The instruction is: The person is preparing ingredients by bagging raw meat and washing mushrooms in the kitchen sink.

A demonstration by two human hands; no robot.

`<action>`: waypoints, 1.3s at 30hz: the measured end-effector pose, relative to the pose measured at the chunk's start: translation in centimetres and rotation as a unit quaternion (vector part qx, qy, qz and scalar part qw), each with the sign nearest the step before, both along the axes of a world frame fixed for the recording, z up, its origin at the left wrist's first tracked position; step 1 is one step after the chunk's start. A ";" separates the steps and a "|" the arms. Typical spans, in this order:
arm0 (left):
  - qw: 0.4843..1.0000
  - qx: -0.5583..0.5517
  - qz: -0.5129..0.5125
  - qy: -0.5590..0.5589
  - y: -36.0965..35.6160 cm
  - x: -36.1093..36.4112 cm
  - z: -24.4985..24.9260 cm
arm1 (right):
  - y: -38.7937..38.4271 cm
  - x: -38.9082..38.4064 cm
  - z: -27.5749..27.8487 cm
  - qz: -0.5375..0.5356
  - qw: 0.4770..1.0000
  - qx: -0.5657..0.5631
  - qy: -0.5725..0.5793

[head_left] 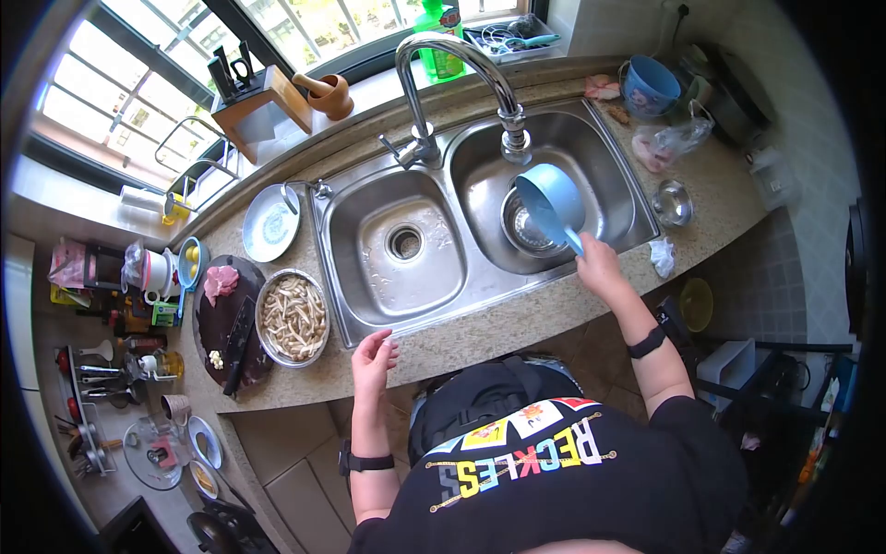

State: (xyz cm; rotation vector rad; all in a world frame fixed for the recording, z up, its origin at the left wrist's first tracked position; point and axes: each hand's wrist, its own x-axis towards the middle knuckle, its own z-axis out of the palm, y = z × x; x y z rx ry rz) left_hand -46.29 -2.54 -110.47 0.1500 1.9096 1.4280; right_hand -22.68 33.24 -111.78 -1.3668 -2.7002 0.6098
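Under faucet (pixel 513 129), scoop (pixel 551 198) (right hand (pixel 600 268))

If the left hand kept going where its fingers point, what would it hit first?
The left hand would probably meet the counter first, before the left sink bowl; depth is unclear.

Mid-frame, in the right basin (pixel 591 157) of the sink (pixel 343 277), under the faucet (pixel 452 44): scoop (pixel 551 198), gripped by the right hand (pixel 598 268). Left of the sink on the counter (pixel 480 332): bowl (pixel 293 272), then cutting board (pixel 208 323) with knife (pixel 238 342) on it. Lower centre, at the counter's near edge: left hand (pixel 374 358).
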 end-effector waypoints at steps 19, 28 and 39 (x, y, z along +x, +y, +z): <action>0.995 0.025 -0.044 -0.082 0.4 -4.1 -1.2 | -0.3 1.3 -2.9 -0.237 0.921 -0.145 0.273; 0.984 0.014 -0.160 -0.078 6.8 -5.7 -0.9 | -3.4 2.9 4.3 -0.310 0.700 -0.439 0.470; 0.984 -0.007 -0.173 -0.028 11.4 -0.2 -1.3 | 9.7 17.5 3.9 -0.433 0.655 -0.204 0.585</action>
